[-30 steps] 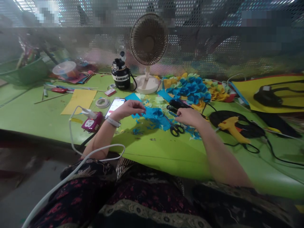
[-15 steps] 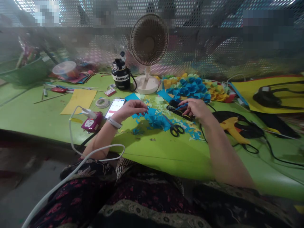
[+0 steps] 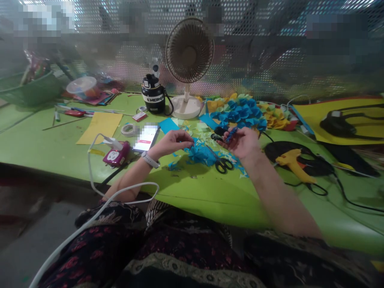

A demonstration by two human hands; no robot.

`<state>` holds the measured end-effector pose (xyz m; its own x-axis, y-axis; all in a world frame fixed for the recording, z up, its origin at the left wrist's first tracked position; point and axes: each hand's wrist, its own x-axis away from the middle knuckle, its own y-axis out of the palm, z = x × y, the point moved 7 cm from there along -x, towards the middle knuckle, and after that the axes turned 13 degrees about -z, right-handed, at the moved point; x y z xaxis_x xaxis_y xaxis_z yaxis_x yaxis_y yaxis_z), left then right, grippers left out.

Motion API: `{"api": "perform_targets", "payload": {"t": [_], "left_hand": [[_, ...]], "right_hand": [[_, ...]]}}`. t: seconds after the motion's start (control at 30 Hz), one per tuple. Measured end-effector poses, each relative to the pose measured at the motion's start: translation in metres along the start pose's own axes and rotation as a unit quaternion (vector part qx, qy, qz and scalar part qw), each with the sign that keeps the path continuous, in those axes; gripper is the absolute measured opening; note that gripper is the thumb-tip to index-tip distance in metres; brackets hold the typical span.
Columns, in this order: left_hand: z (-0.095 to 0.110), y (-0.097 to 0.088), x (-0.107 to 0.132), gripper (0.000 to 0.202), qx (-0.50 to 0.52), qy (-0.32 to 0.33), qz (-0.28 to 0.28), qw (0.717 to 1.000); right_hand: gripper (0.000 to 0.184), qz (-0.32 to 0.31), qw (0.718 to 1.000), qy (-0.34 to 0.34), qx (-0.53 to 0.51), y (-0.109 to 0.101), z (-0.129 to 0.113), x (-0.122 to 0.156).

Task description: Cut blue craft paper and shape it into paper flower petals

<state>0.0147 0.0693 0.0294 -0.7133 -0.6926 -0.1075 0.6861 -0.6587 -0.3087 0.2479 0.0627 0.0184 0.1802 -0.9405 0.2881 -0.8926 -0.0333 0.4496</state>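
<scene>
My left hand (image 3: 177,142), wearing a watch with a pale strap (image 3: 150,159), has its fingertips pinched together above a pile of blue paper pieces (image 3: 204,154). What the pinch holds, if anything, is too small to make out. To the right, my right hand (image 3: 244,143) is turned palm up, with its fingers curled round a slim dark-blue patterned object (image 3: 232,135); its exact kind does not show. Black-handled scissors (image 3: 223,165) lie between the hands, blades among the scraps. A black object (image 3: 216,137) rests just beyond my right fingers.
A yellow glue gun (image 3: 295,164) and its black cord lie at the right. Blue paper flowers (image 3: 243,112) are heaped behind. A fan (image 3: 189,52), a black flask (image 3: 153,96), a phone (image 3: 146,138) and a purple socket adapter (image 3: 117,154) with a white cable stand farther left.
My left hand has shifted slightly right and down toward the blue pile. My right hand has rolled palm up, tilting the dark-blue object more upright.
</scene>
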Motion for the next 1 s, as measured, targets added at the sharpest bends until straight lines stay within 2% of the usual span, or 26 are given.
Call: {"api": "perform_targets", "payload": {"t": [0.13,0.27,0.4,0.53,0.7,0.87,1.0], "left_hand": [[0.009,0.004,0.002,0.021,-0.087,0.050,0.041,0.994],[0.029,0.009,0.008,0.017,-0.168,0.148,0.090,0.970],[0.045,0.018,0.015,0.011,-0.226,0.252,0.096,0.936],[0.051,0.027,0.017,0.009,-0.288,0.294,0.083,0.908],[0.051,0.031,0.017,0.011,-0.300,0.300,0.077,0.902],[0.043,0.026,0.013,0.010,-0.265,0.256,0.072,0.927],[0.037,0.021,0.011,0.011,-0.187,0.203,0.061,0.959]], "right_hand": [[0.016,-0.075,0.997,0.019,-0.029,0.021,0.015,-0.002],[0.035,-0.154,0.987,0.051,-0.012,0.042,0.032,0.000],[0.035,-0.172,0.982,0.067,0.028,0.053,0.045,0.005],[0.040,-0.177,0.983,0.034,0.043,0.058,0.046,0.008],[0.044,-0.145,0.988,-0.027,0.051,0.053,0.040,0.005],[0.045,-0.111,0.989,-0.061,0.069,0.047,0.035,0.003],[0.046,-0.094,0.989,-0.070,0.089,0.046,0.033,0.004]]}}
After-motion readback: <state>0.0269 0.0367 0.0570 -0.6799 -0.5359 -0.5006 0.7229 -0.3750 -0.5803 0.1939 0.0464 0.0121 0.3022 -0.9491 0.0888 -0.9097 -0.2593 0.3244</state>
